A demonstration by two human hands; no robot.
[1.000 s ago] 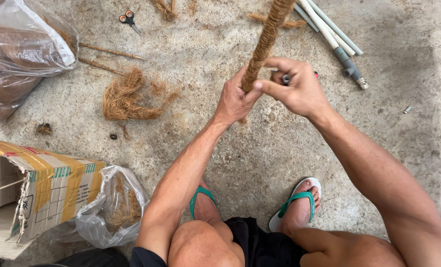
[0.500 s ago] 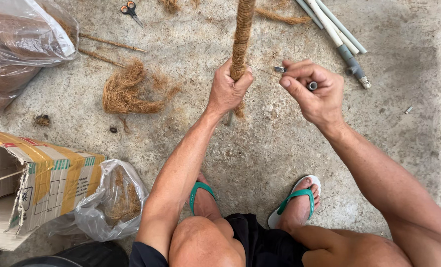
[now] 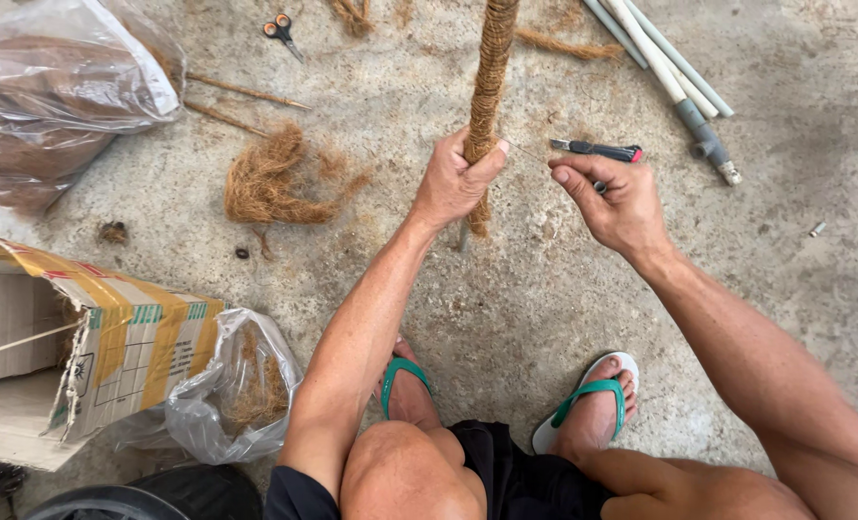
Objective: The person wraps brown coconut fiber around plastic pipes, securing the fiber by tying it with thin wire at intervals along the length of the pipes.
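My left hand [image 3: 453,183] is shut around a coir-wrapped pole [image 3: 492,67] that stands upright on the concrete floor, gripping it near its lower end. My right hand [image 3: 617,202] hovers just right of the pole, fingers curled around a small dark spool-like thing [image 3: 598,187]. A thin thread [image 3: 523,151] runs from the pole toward that hand. A black and red utility knife [image 3: 598,150] shows just above my right hand's fingers; I cannot tell if it lies on the floor. My feet in green flip-flops [image 3: 591,400] are below.
A loose clump of coir fibre [image 3: 265,183] lies left of the pole. Scissors [image 3: 281,31] and grey pipes [image 3: 675,77] lie at the top. A plastic bag of fibre [image 3: 53,96] is at the upper left. A taped cardboard box [image 3: 82,337] and a smaller bag [image 3: 236,395] are at the lower left.
The pole has gone from leaning right to upright in my left hand. My right hand has come off the pole and moved out to the right.
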